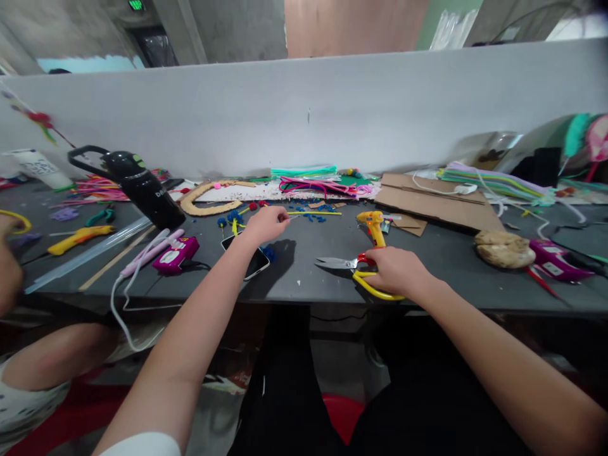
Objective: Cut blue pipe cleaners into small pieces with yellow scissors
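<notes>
My right hand [396, 269] grips a pair of scissors [339, 262] with red and yellow handles, blades pointing left and slightly parted. Just beyond it stands a yellow glue gun [373, 225]. My left hand [266, 225] hovers over the desk with curled fingers; what they pinch, if anything, is hidden. A thin yellow stem [318, 213] extends to the right from near these fingertips; whether it is held is unclear. Partly covered by my left arm lies a phone [256, 265]. Blue fuzzy bits [316, 218] are scattered behind the hand, and red pompoms [256, 205] lie close by.
A black bottle [149, 193] and purple box [175, 255] are at left, beside a cardboard ring [190, 201]. Cardboard sheets [437, 202] and pipe cleaners [498, 180] lie at right. Another person's hand [8, 253] shows at the left edge. A grey partition [237, 120] rises behind.
</notes>
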A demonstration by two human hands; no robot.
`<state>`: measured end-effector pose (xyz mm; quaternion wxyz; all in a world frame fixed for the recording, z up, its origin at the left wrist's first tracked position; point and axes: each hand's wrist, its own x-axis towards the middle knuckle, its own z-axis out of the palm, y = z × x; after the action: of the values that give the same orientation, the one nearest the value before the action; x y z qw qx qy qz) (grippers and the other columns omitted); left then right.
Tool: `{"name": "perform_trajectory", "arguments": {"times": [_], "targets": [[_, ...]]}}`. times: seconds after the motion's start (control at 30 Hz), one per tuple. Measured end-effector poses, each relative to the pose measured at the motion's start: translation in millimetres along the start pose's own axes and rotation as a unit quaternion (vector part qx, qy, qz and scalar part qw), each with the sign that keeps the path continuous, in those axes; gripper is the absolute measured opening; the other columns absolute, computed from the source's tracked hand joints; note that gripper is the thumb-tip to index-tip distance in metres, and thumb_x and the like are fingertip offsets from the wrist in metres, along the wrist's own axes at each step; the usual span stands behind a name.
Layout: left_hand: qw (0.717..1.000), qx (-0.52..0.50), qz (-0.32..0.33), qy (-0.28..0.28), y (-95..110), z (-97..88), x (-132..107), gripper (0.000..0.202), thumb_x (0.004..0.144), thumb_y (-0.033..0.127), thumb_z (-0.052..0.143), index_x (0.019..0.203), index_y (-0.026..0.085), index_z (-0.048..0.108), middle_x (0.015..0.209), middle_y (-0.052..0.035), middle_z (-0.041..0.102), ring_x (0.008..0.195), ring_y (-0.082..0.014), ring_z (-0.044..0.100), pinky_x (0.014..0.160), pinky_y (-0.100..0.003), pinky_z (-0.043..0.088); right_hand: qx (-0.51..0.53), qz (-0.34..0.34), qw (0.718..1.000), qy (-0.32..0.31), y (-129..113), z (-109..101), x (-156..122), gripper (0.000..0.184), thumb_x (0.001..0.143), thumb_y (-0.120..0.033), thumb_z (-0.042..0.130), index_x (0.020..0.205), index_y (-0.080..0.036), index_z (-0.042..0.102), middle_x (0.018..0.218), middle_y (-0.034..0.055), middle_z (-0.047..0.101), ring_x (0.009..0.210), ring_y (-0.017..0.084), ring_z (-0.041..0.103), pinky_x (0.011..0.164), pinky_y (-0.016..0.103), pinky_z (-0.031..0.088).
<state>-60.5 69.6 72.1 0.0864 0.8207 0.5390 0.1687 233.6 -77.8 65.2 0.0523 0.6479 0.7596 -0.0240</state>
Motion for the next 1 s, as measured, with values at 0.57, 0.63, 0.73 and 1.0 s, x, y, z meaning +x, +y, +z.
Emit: {"name": "perform_trajectory", "arguments": {"times": [0.57, 0.63, 0.73, 1.0], "targets": [[0.982, 0.047, 0.125, -0.135, -7, 56.2, 118, 0.025, 0.073, 0.02, 0.061, 0.096, 0.023, 0.073, 0.1, -0.0061, 0.071, 0.084, -0.0204, 0.064, 0.069, -0.025, 0.045, 0.074, 0.047, 0.996, 0.001, -3, 6, 24, 0.032, 0.077, -0.051, 0.058, 0.097, -0.026, 0.064, 0.098, 0.0076, 0.07, 0.088, 0.028, 0.066, 0.06, 0.03, 0.037], [0.978, 0.059, 0.137, -0.143, -5, 57.8, 122, 0.024, 0.074, 0.022, 0.062, 0.096, 0.023, 0.073, 0.1, -0.0067, 0.07, 0.085, -0.0209, 0.064, 0.071, -0.026, 0.045, 0.094, 0.046, 0.994, 0.004, -3, 9, 22, 0.03, 0.077, -0.052, 0.059, 0.093, -0.026, 0.064, 0.094, 0.0062, 0.071, 0.084, 0.026, 0.065, 0.059, 0.03, 0.035], [0.974, 0.066, 0.155, -0.152, -3, 62.7, 125, 0.02, 0.074, 0.024, 0.065, 0.092, 0.023, 0.074, 0.097, -0.007, 0.069, 0.083, -0.0212, 0.063, 0.072, -0.027, 0.045, 0.126, 0.047, 0.991, 0.003, 1, 15, 16, 0.031, 0.077, -0.054, 0.06, 0.09, -0.026, 0.064, 0.089, 0.005, 0.07, 0.077, 0.024, 0.064, 0.058, 0.029, 0.034], [0.986, 0.036, 0.129, -0.097, 14, 50.7, 110, 0.012, 0.081, 0.019, 0.056, 0.081, 0.016, 0.068, 0.094, -0.0112, 0.067, 0.083, -0.0216, 0.063, 0.072, -0.029, 0.045, 0.184, 0.058, 0.981, 0.009, 23, 23, 11, 0.045, 0.074, -0.068, 0.057, 0.071, -0.024, 0.058, 0.067, 0.0028, 0.062, 0.057, 0.018, 0.052, 0.051, 0.028, 0.032]]}}
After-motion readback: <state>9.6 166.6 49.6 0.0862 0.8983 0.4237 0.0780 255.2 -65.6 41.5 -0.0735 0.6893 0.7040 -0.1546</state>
